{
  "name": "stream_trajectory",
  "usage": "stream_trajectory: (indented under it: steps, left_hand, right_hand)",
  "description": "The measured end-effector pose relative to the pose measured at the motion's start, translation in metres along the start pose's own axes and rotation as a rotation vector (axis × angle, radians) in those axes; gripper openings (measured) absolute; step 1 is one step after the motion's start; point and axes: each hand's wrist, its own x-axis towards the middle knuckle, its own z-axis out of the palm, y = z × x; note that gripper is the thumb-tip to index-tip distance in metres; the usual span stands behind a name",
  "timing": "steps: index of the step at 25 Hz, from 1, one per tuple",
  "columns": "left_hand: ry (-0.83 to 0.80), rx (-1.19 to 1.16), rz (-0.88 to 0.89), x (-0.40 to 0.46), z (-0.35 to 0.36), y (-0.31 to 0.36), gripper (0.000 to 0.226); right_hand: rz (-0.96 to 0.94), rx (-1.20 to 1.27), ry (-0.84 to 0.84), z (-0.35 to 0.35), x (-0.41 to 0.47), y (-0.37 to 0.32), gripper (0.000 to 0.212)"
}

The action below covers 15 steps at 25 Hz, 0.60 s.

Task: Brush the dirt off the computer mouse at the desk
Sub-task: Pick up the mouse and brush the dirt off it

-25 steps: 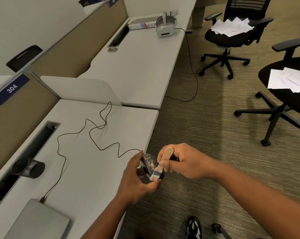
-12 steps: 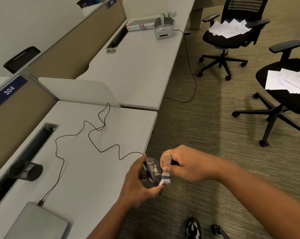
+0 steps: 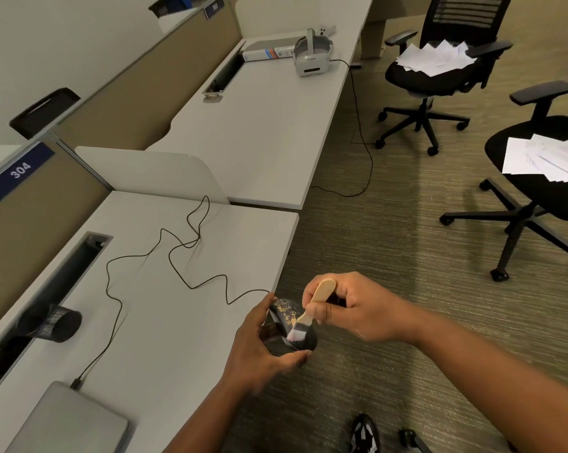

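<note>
A black computer mouse speckled with yellowish dirt is held just past the front edge of the white desk. My left hand grips it from below and the left side. My right hand pinches a small wooden-handled brush, whose pale bristles touch the top of the mouse. The mouse's thin black cable snakes back across the desk to a plug beside a grey laptop.
A black mesh cup lies on its side by the desk's cable slot. A headset sits on the far desk. Two black office chairs with loose papers stand on the carpet to the right. A shoe shows below.
The brush has swept over the mouse, from its near end toward my right hand and back onto its top. My left hand keeps its hold on the mouse.
</note>
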Motion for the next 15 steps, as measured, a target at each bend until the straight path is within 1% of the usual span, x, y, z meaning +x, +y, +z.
stream_trajectory:
  steps: [2, 3, 6, 8, 11, 15]
  left_hand:
    - [0.000, -0.004, 0.003, 0.000, 0.000, -0.001, 0.129]
    - [0.002, -0.007, 0.005, 0.000, 0.000, -0.002, 0.129]
    - [0.010, -0.028, 0.001, -0.002, 0.001, -0.002, 0.127]
    - [0.022, -0.045, -0.004, -0.003, 0.001, -0.002, 0.125]
    - [0.037, -0.073, 0.000, -0.003, 0.002, 0.000, 0.123]
    - [0.049, -0.102, 0.005, -0.003, 0.003, 0.002, 0.120]
  right_hand:
    - [-0.008, 0.011, -0.014, 0.005, 0.002, 0.005, 0.012]
    - [-0.012, 0.046, 0.010, 0.006, 0.002, 0.008, 0.012]
    - [-0.014, 0.244, 0.150, 0.009, 0.002, 0.018, 0.013]
    - [0.028, 0.294, 0.262, 0.010, 0.003, 0.024, 0.013]
    - [0.090, 0.212, 0.343, 0.012, 0.004, 0.032, 0.018]
    - [0.165, -0.036, 0.330, 0.014, 0.002, 0.037, 0.025]
